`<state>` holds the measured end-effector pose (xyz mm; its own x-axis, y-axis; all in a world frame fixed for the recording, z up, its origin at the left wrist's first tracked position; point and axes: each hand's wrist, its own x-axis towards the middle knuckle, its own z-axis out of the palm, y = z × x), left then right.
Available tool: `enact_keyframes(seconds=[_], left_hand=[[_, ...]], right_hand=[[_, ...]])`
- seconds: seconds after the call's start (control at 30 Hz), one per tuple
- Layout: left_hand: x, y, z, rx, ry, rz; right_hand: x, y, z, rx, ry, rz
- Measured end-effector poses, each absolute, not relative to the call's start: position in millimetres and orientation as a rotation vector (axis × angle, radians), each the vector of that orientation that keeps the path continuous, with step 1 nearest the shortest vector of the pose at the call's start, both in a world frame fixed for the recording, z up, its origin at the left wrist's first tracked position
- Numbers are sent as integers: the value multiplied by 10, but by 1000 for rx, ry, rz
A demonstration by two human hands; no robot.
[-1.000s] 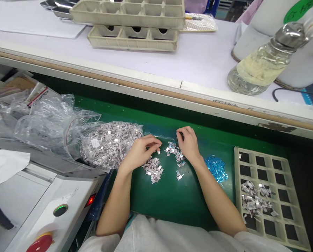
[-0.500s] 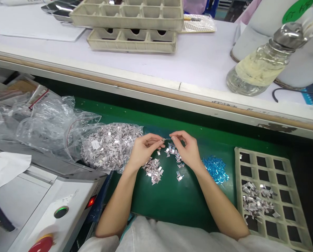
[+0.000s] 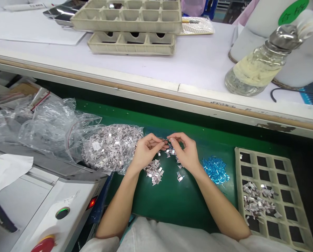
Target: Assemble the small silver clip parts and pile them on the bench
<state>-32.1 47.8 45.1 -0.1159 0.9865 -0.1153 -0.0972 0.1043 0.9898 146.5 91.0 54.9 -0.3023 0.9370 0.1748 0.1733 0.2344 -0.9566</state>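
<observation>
1. The left hand and right hand meet fingertip to fingertip, each with thumb and forefinger pinched together, leaving hardly any gap. A small piece sits between the 2 pinches (mostly hidden, and too tiny to make out its shape).
2. Just below the fingertips lie loose flat metal tabs, some partly covered by the right hand.
3. Nearer the person, beside the left wrist, is a heap of silver metal tabs; beyond the right forearm is a mound of blue slivers. Both rest on the green work surface.
4. Left of the left hand, a clear plastic bag bulges with silver tabs.
5. Farther right, a compartment tray holds more tabs, mostly in its left and middle columns.
6. Outermost, a white shelf carries 2 stacked trays and a metal-capped glass bottle.
</observation>
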Motion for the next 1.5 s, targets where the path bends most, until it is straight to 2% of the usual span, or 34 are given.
enact_keyframes(seconds=[0.27,0.53,0.77,1.5], left_hand=[[-329,487,369,1249,1429,1269],[-313,476,324,1472,1565,1184],[-305,473,364,1371,1550,1197],[-317,453,368,1345,1507,1092]], right_hand=[[1476,910,561,-1064,-1726,1183],[1497,915,501,-1049,-2014,1011],[1485,903,504,-1022,-2064,920],[1517,974,379,-975,-2107,939]])
